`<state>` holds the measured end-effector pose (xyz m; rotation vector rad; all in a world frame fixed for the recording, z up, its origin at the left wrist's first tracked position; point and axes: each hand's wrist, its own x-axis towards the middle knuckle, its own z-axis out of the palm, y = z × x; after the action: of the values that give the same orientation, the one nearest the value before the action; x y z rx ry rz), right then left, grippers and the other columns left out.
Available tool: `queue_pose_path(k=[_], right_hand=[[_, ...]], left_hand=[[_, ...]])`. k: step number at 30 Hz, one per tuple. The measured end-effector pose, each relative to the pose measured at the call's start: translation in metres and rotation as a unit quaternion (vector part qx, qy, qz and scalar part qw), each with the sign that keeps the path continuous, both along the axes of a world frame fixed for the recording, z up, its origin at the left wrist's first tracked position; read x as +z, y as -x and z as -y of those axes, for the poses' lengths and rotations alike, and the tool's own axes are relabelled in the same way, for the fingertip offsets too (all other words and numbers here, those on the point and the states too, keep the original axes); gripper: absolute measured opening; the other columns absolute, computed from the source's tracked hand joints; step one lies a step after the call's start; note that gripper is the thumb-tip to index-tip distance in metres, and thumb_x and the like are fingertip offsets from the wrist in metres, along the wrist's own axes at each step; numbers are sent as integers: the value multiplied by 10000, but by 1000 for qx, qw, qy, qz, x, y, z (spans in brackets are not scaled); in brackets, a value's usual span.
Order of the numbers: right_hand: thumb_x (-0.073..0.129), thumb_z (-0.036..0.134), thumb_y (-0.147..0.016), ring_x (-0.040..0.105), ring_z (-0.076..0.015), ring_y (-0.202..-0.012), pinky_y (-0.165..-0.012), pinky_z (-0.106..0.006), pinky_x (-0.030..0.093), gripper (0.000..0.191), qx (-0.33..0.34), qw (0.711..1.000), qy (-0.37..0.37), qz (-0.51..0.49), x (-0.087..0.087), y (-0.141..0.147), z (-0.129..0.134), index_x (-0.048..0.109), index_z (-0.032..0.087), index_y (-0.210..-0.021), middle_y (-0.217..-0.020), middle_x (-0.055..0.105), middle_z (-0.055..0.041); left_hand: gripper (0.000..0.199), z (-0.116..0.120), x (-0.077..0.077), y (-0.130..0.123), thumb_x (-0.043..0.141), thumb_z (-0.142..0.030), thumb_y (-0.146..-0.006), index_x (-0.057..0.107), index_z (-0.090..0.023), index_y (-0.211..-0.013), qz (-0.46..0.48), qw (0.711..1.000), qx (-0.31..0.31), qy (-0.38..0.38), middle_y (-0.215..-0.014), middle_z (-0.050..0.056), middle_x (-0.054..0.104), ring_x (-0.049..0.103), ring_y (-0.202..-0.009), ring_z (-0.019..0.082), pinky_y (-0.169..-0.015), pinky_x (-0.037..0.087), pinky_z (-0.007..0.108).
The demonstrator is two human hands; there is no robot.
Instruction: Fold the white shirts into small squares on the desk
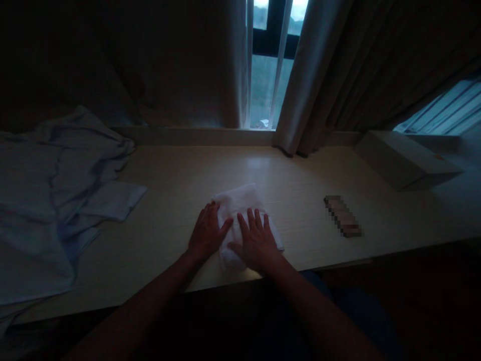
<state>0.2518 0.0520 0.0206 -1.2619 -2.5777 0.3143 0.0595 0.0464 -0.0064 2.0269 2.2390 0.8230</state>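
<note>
A folded white cloth [240,195] lies on the pale wooden desk [169,180], close to its front edge. Flat on top of it, with fingers spread, rests my right hand [257,240]. My left hand [208,228] touches the cloth's left side, its thumb reaching over the fabric and its fingers stretched along the edge. Neither hand grips anything. The dim light hides what kind of cloth it is.
A heap of rumpled white cloths [45,200] covers the desk's left end. On the right lie a blurred-out, phone-shaped item [342,215] and a box [406,158]. Curtains [319,75] hang behind the desk, beside a narrow window [263,85].
</note>
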Motion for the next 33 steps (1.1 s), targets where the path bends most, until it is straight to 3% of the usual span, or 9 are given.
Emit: queue_pose_path(k=[4, 10, 15, 17, 19, 21, 24, 28, 33], right_hand=[[353, 668, -913, 99, -347, -1457, -1157, -586, 76, 736, 3, 1000, 17, 8, 5, 3, -19, 268, 240, -1506, -1580, 211, -94], [253, 510, -995, 97, -290, -1465, -1159, -549, 65, 635, -18, 1000, -7, 2, 7, 23, -73, 250, 139, -1510, -1580, 197, -118], [258, 488, -1000, 53, -269, -1471, -1155, -553, 60, 595, -23, 1000, -18, -1, -5, 30, -83, 216, 209, -1523, -1598, 131, -79], [260, 490, -1000, 56, -265, -1472, -1157, -552, 54, 573, -20, 999, -28, -7, -6, 29, -80, 239, 242, -1516, -1598, 138, -67], [271, 491, -998, 68, -265, -1471, -1158, -549, 59, 561, -22, 999, -32, -12, -5, 29, -78, 264, 256, -1508, -1596, 155, -64], [294, 492, -993, 87, -268, -1469, -1158, -548, 75, 555, -23, 999, -31, -15, -4, 29, -77, 288, 262, -1498, -1592, 175, -64], [322, 489, -987, 105, -270, -1467, -1156, -550, 97, 544, -20, 999, -34, -22, -3, 29, -78, 311, 273, -1486, -1588, 195, -59], [332, 474, -986, 120, -272, -1464, -1155, -553, 113, 533, -24, 999, -40, -25, -2, 28, -78, 320, 274, -1480, -1584, 211, -56], [331, 464, -986, 155, -283, -1456, -1157, -548, 134, 528, -23, 998, -44, -31, 0, 28, -77, 341, 256, -1471, -1573, 244, -65]], left_hand=[[612, 2, 0, 0, 463, -451, -897, 348, -129, -1405, -11, 1000, -14, -2, -1457, 178, 421, 321, -1403, 293, -1149, 298, 501], [580, 5, 8, -2, 458, -311, -897, 323, -254, -1458, -33, 999, -32, -1, -1607, 98, 132, 128, -1473, 300, -1153, 273, 535], [550, 9, 10, -5, 442, -218, -875, 396, -255, -1422, -45, 997, -51, 25, -1592, 91, 205, 128, -1473, 297, -1159, 214, 567], [548, 9, 10, -4, 454, -218, -862, 410, -227, -1408, -10, 998, -51, 24, -1585, 94, 228, 149, -1471, 274, -1173, 203, 529], [570, 5, 12, -1, 476, -261, -856, 388, -186, -1414, 70, 997, -11, 7, -1559, 119, 285, 245, -1443, 252, -1166, 247, 467], [612, -7, 16, 6, 519, -343, -839, 390, -155, -1406, 186, 979, 86, 3, -1474, 156, 415, 410, -1346, 250, -1108, 339, 422], [509, -34, 26, 21, 600, -416, -761, 594, -165, -1203, 312, 930, 185, 48, -1162, 133, 656, 609, -1068, 256, -954, 448, 390], [220, -63, 39, 37, 621, -357, -691, 678, -154, -754, 380, 901, 197, 78, -764, 74, 687, 644, -776, 217, -708, 489, 320], [115, -73, 46, 41, 611, -270, -675, 610, -157, -693, 490, 842, 206, 89, -610, 25, 606, 611, -585, 160, -532, 472, 265]])
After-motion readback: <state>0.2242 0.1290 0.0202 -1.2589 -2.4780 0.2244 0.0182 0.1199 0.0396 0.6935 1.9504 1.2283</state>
